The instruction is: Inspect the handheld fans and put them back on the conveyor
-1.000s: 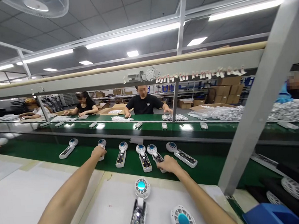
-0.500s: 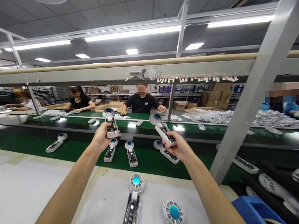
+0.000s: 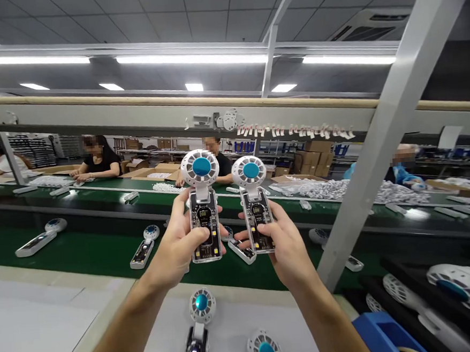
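My left hand (image 3: 183, 241) is closed round a small handheld fan (image 3: 204, 207), thumb on its exposed circuit board. A matching handheld fan (image 3: 256, 206) is gripped in my right hand (image 3: 281, 234), its board also facing me. Both are held upright side by side, white round heads with blue centres on top. Below them on the white worktop lie a fan with a lit board (image 3: 194, 342) and another fan head (image 3: 265, 351), cut off by the lower edge. Behind my hands, one more fan (image 3: 242, 250) on the belt is partly hidden.
A green conveyor belt (image 3: 100, 260) carries more fans, such as one at left (image 3: 42, 238). A slanted metal post (image 3: 379, 160) stands at right, near a blue bin (image 3: 385, 337) and black trays holding white fans (image 3: 464, 286). Several co-workers sit across the belt beside heaped white parts (image 3: 320, 189).
Both hands have drawn back from over the belt with their fans, bringing them closer to me and nearer each other. The fans now stand upright, and the view has shifted right.
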### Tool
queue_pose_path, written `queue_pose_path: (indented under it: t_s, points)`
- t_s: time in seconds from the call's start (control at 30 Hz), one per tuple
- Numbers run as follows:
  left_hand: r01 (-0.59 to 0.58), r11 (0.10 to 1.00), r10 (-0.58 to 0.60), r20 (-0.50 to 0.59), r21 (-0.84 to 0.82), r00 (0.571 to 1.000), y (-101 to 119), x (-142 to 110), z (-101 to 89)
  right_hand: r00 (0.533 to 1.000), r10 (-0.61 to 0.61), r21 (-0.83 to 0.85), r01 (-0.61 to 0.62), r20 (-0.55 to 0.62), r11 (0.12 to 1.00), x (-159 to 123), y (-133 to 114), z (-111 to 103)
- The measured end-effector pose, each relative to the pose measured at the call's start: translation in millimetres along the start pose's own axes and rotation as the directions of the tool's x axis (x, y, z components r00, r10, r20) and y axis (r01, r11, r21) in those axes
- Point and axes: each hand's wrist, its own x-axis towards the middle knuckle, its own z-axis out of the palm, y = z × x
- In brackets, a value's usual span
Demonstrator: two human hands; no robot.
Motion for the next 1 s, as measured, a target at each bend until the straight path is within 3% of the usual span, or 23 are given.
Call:
queue_pose_path:
  t_s: [0.23,0.33,0.8,1.0]
  points:
    - [0.031,0.999,-0.029,0.061,-0.025,0.998,-11,6,-4.3,0.999,-0.049,0.034,0.049,-0.016,0.998,-6,3,9]
    - [0.023,0.999,-0.019,0.082,-0.043,0.996,-14,8,-4.8,0.999,-0.047,0.062,0.045,0.028,0.997,-3,6,5]
    - [0.026,0.999,-0.023,0.074,-0.041,0.997,-15,11,-10.4,0.995,-0.059,-0.056,0.064,0.085,0.996,-4,8,2]
    - [0.028,0.999,-0.026,0.092,-0.023,0.995,-12,8,-8.7,0.988,-0.025,0.023,0.022,0.156,0.999,-6,3,-2]
